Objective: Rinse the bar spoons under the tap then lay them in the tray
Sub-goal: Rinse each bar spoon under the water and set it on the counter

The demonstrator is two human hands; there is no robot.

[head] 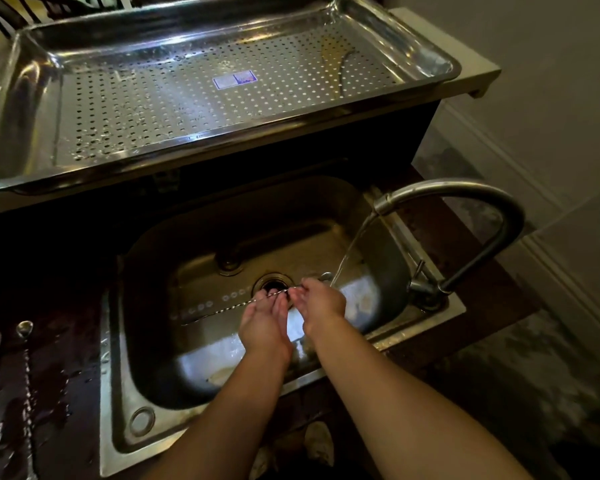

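A long twisted bar spoon [222, 308] lies across the steel sink [388, 247], its bowl end at the running water from the curved tap [465, 188]. My left hand [264, 327] holds the spoon's stem near the middle. My right hand [321, 301] pinches the stem close to the bowl, right beside the water stream. The perforated steel tray [32, 98] stands on the raised shelf behind the sink, wet, with a blue sticker in it. More bar spoons [26, 368] lie side by side on the dark wet counter at the far left.
The sink drain [272, 282] sits just beyond my hands. The tap's lever [419, 271] stands at the sink's right rim. A wall and skirting run along the right. A dark rack shows above the tray's far left corner.
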